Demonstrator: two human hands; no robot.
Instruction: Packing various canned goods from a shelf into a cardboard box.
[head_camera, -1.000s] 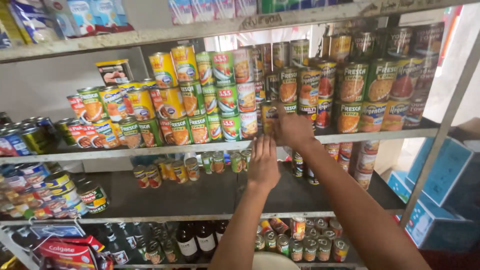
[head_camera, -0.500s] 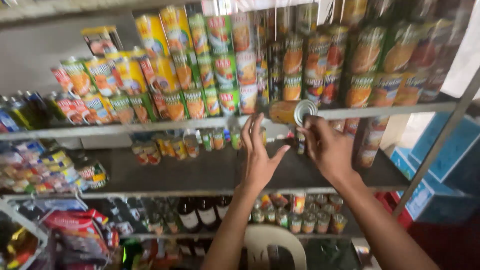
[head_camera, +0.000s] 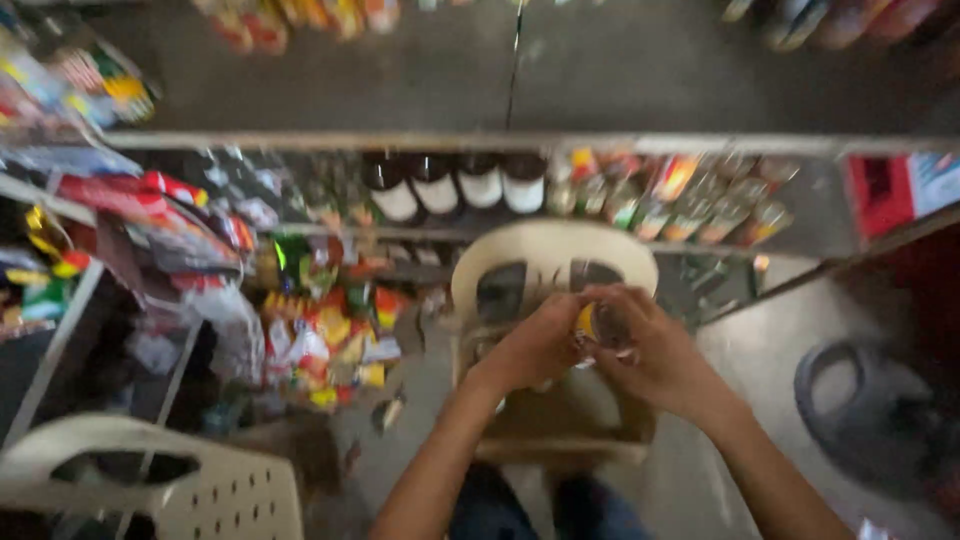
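Both hands have come down from the shelf. Left hand and right hand wrap fingers around a small can above the near chair. Too blurry to tell which way it points.

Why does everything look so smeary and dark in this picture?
Head view: the whole frame is motion-blurred; the bottles on the low shelf and the packets are streaked. Light is dim, darkest at the right. Both hands, left and right, and the small can between them are soft too.

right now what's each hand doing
left hand: closed on the can
right hand: closed on the same can, over the plastic chair
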